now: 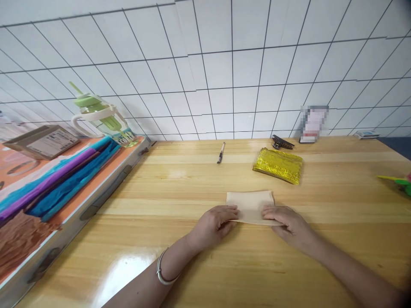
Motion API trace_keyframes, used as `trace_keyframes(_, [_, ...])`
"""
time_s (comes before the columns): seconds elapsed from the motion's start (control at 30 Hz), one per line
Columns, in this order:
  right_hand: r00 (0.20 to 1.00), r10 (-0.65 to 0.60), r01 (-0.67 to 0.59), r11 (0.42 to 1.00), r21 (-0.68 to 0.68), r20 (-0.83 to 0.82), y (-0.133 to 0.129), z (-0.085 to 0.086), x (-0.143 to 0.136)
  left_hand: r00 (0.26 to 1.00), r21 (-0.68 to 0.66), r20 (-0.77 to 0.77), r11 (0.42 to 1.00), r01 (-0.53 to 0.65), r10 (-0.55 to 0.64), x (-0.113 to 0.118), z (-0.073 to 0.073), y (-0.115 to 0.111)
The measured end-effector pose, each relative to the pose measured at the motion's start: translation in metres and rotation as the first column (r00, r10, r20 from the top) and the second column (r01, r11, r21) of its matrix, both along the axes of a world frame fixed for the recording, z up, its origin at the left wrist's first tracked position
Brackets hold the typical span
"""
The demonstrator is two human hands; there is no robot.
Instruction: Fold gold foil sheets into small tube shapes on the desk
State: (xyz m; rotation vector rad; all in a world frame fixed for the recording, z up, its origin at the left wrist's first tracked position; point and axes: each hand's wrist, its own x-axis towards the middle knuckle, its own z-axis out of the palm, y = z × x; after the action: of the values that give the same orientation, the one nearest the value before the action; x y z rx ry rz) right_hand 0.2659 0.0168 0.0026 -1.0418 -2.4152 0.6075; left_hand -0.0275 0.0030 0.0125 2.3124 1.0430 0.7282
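A small beige rectangular sheet (250,204), which looks like paper or thin cloth, lies on the wooden table in front of me. My left hand (216,222) pinches its near left corner, fingers on top and thumb below. At the near right corner, my right hand (287,224) grips it the same way. The sheet's near edge is slightly raised between my hands, and its far edge rests on the wood. Beyond it sits a stack of shiny gold packets (278,166). A pen (221,153) lies further back, left of the packets.
A dark hair claw clip (282,142) lies behind the gold packets. A phone (313,124), blurred out, leans on the tiled wall. Left, an orange-topped surface (69,214) holds a cup with a straw (101,119), a cardboard box (43,141) and coloured crepe paper (77,188).
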Motion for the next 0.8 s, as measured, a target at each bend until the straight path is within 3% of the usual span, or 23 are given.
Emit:
trace_keyframes(0.13, [0.989, -0.109, 0.097, 0.989, -0.116, -0.104, 0.003, 0.0, -0.003, 0.99, -0.014, -0.003, 0.99, -0.14, 0.14, 0.001, -0.002, 0.003])
trace_keyframes(0.4, [0.936, -0.302, 0.264, 0.942, -0.205, -0.182, 0.005, 0.003, -0.011, 0.929, 0.006, -0.119, 0.936, -0.351, 0.349, 0.007, 0.009, 0.001])
trace_keyframes(0.8, [0.915, -0.389, 0.382, 0.921, -0.079, -0.109, 0.01, -0.007, -0.012, 0.854, 0.053, -0.265, 0.891, -0.451, 0.448, 0.017, 0.01, -0.006])
